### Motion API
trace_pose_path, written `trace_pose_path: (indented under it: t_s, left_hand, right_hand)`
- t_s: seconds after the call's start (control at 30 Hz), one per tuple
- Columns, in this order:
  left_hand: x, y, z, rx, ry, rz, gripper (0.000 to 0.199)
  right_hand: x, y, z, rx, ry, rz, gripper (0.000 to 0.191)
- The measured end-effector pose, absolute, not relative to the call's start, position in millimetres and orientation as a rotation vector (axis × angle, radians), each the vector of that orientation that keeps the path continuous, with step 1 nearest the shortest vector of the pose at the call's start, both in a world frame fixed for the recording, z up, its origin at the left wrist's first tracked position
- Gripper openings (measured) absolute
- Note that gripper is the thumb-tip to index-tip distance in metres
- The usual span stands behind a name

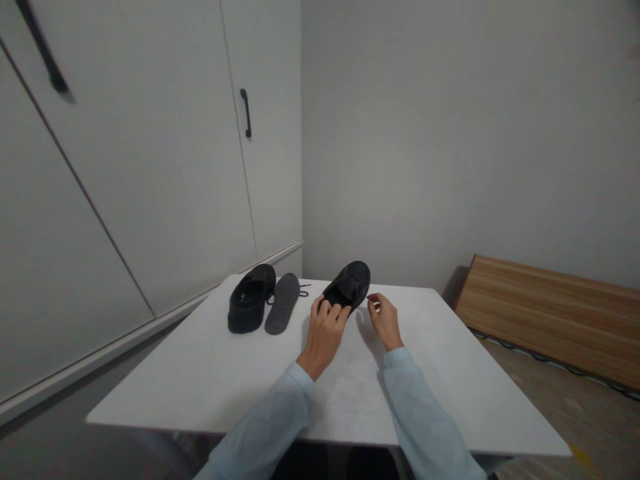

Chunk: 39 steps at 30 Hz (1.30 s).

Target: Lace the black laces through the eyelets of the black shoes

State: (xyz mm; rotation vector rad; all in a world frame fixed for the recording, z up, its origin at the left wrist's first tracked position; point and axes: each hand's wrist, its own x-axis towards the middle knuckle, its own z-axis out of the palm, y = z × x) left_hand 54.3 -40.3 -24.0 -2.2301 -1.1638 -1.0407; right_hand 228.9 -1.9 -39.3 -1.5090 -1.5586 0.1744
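At the far middle of the table, my left hand (326, 328) grips a black shoe (354, 277) by its heel end, with its fingers over the opening's rim. The shoe is tilted, its toe pointing away and to the right. Just right of it, my right hand (385, 321) is closed, thumb and fingertips drawn together close to the shoe's side. Whatever these fingertips may hold is too small to make out. A second black shoe (246, 316) stands farther left, toe away from me. Beside that shoe lies a grey insole (283, 304), with a black shoelace (303, 292) showing past its right edge.
A white table (235, 387) carries the shoes and insole. White cabinet doors (165, 167) with black handles rise along the left, and a grey wall (450, 147) stands behind. A wood-grain board (545, 313) leans at the right beyond the table.
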Motion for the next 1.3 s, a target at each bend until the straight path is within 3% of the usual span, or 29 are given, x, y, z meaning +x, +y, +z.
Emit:
trace_pose_path:
  t_s: [0.27,0.57,0.8,0.97,1.3]
  left_hand:
    - [65,-47,-31,-2.346,-1.072,-1.018,0.022]
    - [72,-49,-38,-2.453,-0.97,-1.042,0.018]
    - [65,-49,-34,-2.673,-0.707,-1.192,0.04]
    - [59,-50,-31,-2.766,-0.647,-1.331,0.041]
    - [41,-27,-18,-2.529,-1.414,-1.767,0.021]
  right_hand:
    - [231,-1,-37,-1.416,-1.368,0.288,0.043]
    - [228,5,-44,-1.446,-1.614,0.265,0.041]
    - [233,5,-45,-1.354,-1.631,0.384,0.04]
    - [235,4,-44,-1.318,-1.62,0.583,0.048]
    - [235,0,-43,-1.305,-1.637,0.648,0.056]
